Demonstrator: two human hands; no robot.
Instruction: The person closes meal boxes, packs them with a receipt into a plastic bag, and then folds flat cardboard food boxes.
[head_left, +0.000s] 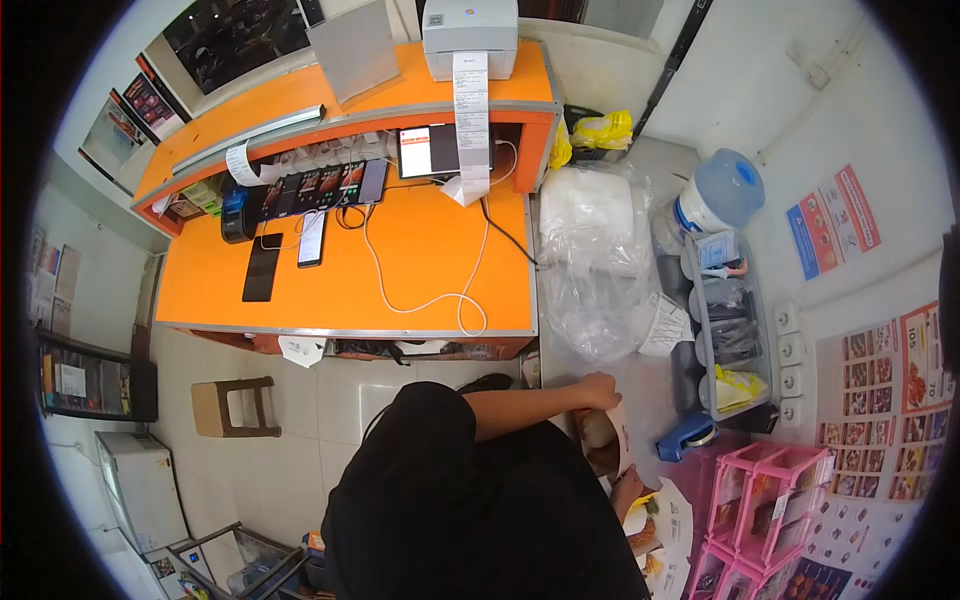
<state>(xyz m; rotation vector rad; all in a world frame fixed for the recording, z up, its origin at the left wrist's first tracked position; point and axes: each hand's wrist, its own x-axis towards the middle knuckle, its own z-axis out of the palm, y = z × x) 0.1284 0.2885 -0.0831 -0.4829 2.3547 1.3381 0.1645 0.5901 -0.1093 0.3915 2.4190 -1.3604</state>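
Note:
A brown paper bag [600,455] stands at the counter's near edge, its mouth spread and a rounded pale item showing inside. My left hand [598,390] is closed on the bag's upper rim. On the lower side of the mouth, my right hand [627,490] pinches the rim; part of its fingers is hidden. Just beyond my right hand are open white food boxes [677,515] with food in them, partly covered by my black-sleeved body.
A blue tape dispenser [686,438] and pink drawers [765,500] stand right of the bag. Further back are clear plastic bags [595,225], a grey bin of packets [735,330] and a water jug [722,190]. The orange desk [350,295] holds phones and a receipt printer [470,35].

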